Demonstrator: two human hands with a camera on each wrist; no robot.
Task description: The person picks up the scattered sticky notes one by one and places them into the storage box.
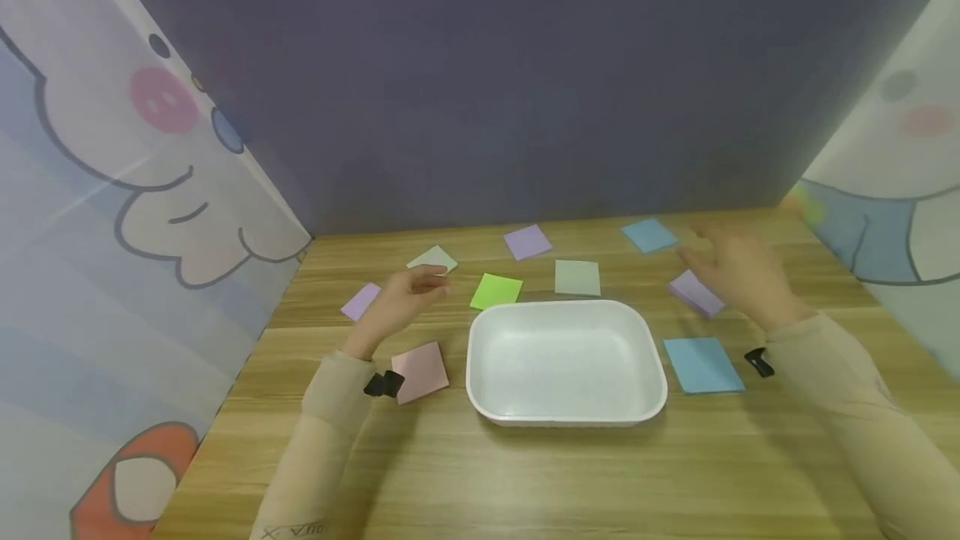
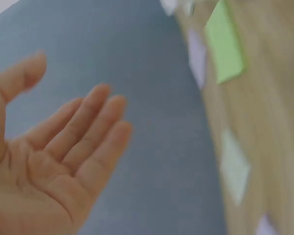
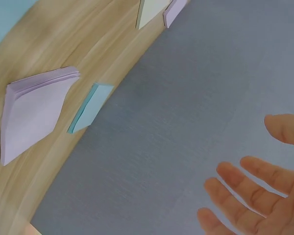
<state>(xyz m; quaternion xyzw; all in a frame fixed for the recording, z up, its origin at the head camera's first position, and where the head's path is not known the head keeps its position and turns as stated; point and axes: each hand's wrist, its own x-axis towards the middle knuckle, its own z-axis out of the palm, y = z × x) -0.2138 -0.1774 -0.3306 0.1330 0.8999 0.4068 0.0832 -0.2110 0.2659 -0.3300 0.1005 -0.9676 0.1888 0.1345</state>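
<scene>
My left hand [image 1: 396,305] hovers over the left of the table, between a small purple sticky-note pad [image 1: 361,302] and a pale green one [image 1: 433,258]. In the left wrist view its fingers are spread loosely and it holds nothing. A pink pad [image 1: 421,372] lies beside that wrist. My right hand [image 1: 746,273] hangs above the right side, next to a thick purple pad [image 1: 696,293], its fingers loosely extended and nothing in them. Near it lie a small blue pad [image 1: 649,236] and a larger blue pad [image 1: 703,365].
A white rectangular tray [image 1: 567,423] stands at the front middle. Behind it lie a bright green pad [image 1: 496,292], a pale grey-green pad [image 1: 577,277] and a purple pad [image 1: 528,242]. A dark panel [image 1: 525,90] rises at the table's back edge; printed cartoon sheets flank both sides.
</scene>
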